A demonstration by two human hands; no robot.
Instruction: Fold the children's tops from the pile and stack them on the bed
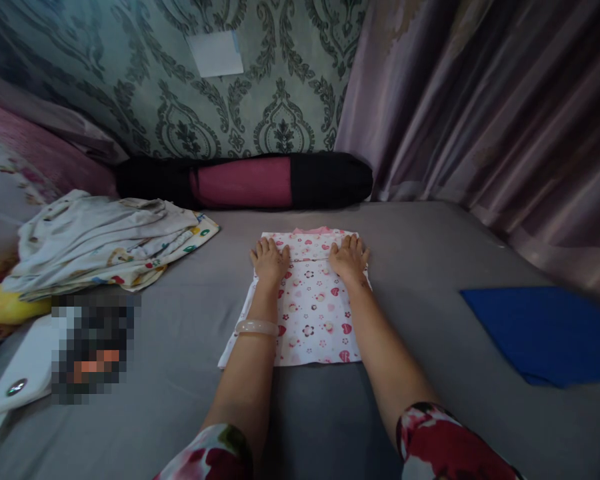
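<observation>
A small white shirt with pink hearts and flowers lies flat on the grey bed sheet, its pink collar at the far edge. Near that edge a folded strip of the cloth runs across. My left hand presses on the shirt's far left corner, fingers spread. On the far right corner my right hand rests the same way, palm down. A pale bangle circles my left forearm. Neither hand grips anything.
Rumpled white patterned cloths lie at left, above a white device beside a blurred-out patch. A blue folded cloth lies at right. A black and maroon bolster lines the back wall; purple curtains hang at right.
</observation>
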